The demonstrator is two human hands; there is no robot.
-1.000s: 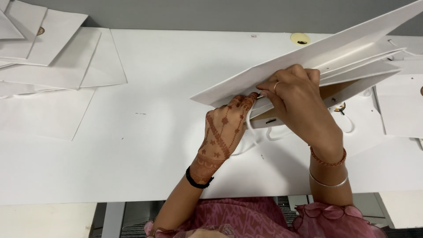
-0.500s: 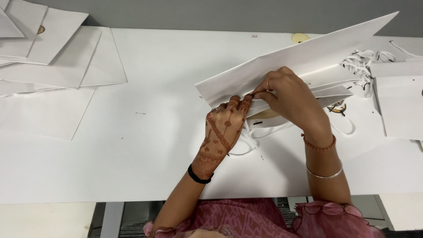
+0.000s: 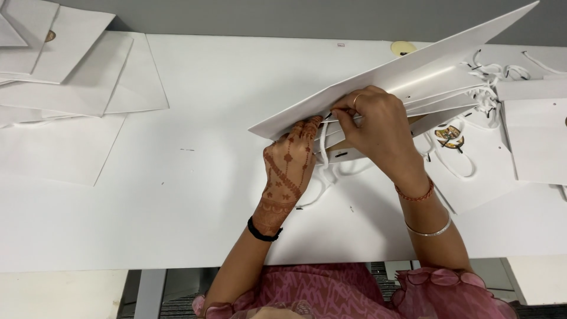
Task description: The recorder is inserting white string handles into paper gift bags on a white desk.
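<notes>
A flat white paper bag [image 3: 413, 71] lies tilted across the middle of the white table [image 3: 224, 195], its long edge running from the centre up to the far right. My left hand [image 3: 289, 168], patterned with brown henna, presses its fingertips against the bag's near edge. My right hand [image 3: 375, 127] pinches a white cord handle [image 3: 325, 139] at that edge, where a small dark hole shows. The loop of cord hangs down onto the table between my hands.
More flat white bags [image 3: 65, 77] are stacked at the far left. At the right lie other white bags [image 3: 531, 136] with white cord handles [image 3: 490, 74] and a small round emblem [image 3: 450, 136]. A yellow disc [image 3: 403, 47] sits near the table's back edge.
The bag has tipped lower and shifted a little left. Both hands have moved left along its near edge, and the right hand now pinches the cord at the hole.
</notes>
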